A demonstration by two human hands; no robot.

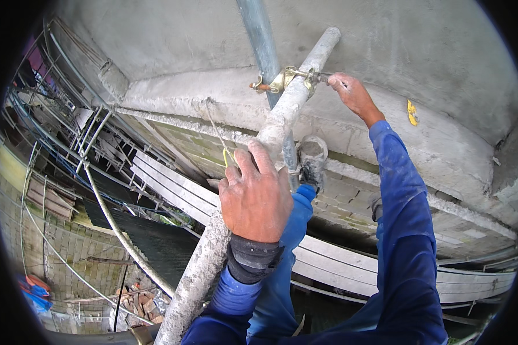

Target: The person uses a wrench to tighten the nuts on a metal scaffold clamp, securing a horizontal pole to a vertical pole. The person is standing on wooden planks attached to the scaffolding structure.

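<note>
The left hand [256,195] has its fingers wrapped over a cement-crusted scaffold pole [276,123] running from near to far. The right hand [354,95] pinches a small tool at the brass-coloured clamp [288,77], where that pole crosses an upright grey tube [262,40]. The concrete wall [431,52] stands close behind; open drop lies left.

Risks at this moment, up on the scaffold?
1. The left hand alone steadies the cement-crusted tube; if the coupler is loose, the tube could slip or swing.
2. The right hand holds a tool at the coupler over open height; dropped, it would likely fall to the rubble far below.
3. Only a foot shows on the ledge, so footing looks narrow.
</note>
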